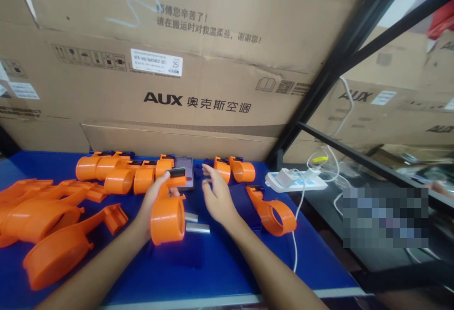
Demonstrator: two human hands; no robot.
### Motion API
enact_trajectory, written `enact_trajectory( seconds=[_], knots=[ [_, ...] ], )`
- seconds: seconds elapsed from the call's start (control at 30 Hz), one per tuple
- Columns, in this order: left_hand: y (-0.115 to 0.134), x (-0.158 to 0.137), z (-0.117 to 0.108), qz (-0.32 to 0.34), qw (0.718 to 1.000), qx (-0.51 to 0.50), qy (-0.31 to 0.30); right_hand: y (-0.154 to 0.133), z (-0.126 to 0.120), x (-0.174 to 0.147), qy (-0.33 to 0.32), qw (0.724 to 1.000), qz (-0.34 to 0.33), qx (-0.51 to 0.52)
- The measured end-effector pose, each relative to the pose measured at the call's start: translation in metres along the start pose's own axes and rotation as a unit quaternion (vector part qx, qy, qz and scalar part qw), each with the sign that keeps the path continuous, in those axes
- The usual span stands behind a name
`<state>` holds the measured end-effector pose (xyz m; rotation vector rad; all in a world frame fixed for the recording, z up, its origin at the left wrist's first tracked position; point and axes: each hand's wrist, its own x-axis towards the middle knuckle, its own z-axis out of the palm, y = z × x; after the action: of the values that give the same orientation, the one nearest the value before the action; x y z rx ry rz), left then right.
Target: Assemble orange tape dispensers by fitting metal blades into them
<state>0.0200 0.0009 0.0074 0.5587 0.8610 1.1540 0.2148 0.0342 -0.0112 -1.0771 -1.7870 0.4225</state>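
Note:
My left hand (152,201) is closed around an orange plastic ring part (167,220) with a black piece at its upper end, held above the blue tabletop (308,258). Two flat metal strips (197,228) show just right of the ring; I cannot tell what they join. My right hand (220,199) reaches forward with its fingers apart and nothing in them. Its fingertips are near a small dark blue piece (202,168), and I cannot tell whether they touch. Right of that hand lies another orange ring part (278,215) with a dark blue piece.
Several orange ring parts (118,180) with black pieces line the back, beside a phone (189,168). Larger orange parts (58,258) are heaped at left. A white power strip (301,181) with cables stands at right, beyond a black frame post (312,97). Cardboard boxes (213,64) rise behind.

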Motion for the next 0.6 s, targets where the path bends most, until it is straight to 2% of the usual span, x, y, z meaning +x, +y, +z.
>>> enact_trajectory(
  seconds=[0.2,0.37,0.47,0.6],
  knots=[
    [0.0,0.001,-0.005,-0.034,0.998,-0.059,0.007,0.024,0.021,-0.002,-0.087,0.996,0.013,-0.027],
    [-0.001,0.001,-0.005,-0.045,0.997,-0.055,-0.007,0.035,0.028,0.003,-0.13,0.989,0.05,-0.038],
    [-0.001,0.001,-0.005,-0.043,0.998,-0.051,-0.011,0.034,0.027,0.004,-0.141,0.987,0.041,-0.06],
    [-0.001,0.0,-0.004,-0.037,0.997,-0.06,-0.007,0.027,0.025,0.001,-0.124,0.985,0.012,-0.118]
  ],
)
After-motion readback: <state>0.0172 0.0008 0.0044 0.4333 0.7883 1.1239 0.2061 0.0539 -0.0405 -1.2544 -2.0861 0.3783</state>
